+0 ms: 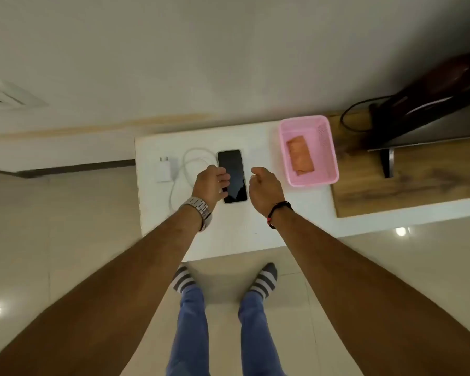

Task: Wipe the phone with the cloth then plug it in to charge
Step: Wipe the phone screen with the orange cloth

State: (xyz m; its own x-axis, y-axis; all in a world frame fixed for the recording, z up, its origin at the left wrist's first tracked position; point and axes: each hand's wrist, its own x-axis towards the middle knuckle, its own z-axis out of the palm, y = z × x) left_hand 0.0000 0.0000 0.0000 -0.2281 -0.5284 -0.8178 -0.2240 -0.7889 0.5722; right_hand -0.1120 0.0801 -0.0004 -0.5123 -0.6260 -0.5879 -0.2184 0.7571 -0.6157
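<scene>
Lying flat, dark-screened phone [232,176], pale-edged

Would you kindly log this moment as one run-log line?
left hand on phone edge | right hand empty, beside phone | cloth in pink basket | charger unplugged | wipe not started

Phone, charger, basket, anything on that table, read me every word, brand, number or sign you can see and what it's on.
No readable text anywhere.
Phone: screen dark, nothing shown.
Charger: plain white, no marking visible.
Pink basket and cloth: no label seen.
Wristwatch: too blurred to read.
</scene>
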